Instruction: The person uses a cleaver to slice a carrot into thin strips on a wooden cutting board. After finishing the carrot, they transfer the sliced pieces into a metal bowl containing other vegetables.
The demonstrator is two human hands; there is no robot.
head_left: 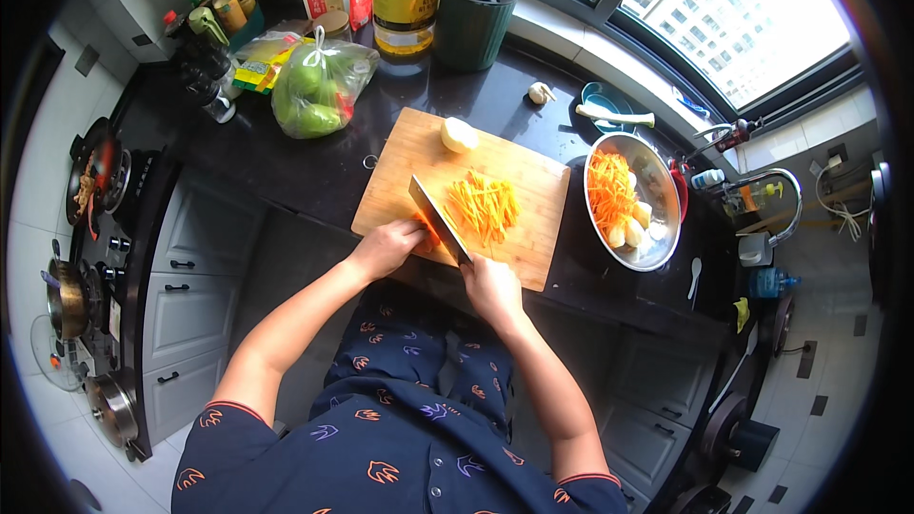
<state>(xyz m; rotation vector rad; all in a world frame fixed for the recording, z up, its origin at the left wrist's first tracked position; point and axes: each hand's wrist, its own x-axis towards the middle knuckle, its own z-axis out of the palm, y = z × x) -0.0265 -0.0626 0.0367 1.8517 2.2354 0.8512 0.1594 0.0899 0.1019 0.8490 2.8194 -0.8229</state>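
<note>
On the wooden cutting board (543, 200), my right hand (491, 287) is closed round the handle of a kitchen knife (439, 219). Its blade slants up and to the left across the board. My left hand (386, 247) has its fingers bent onto a piece of carrot (430, 228) pressed against the blade's left side. To the right of the blade lies a heap of carrot shreds (486, 209). A peeled pale piece, perhaps potato or onion (459, 134), rests near the board's far edge.
Right of the board stands a steel bowl (672, 228) with carrot shreds and pale chunks. Behind are a bag of green vegetables (319, 95), an oil jug (407, 0), a chopstick holder (473, 30) and a garlic bulb (541, 93). A white spoon (695, 278) lies near the right edge.
</note>
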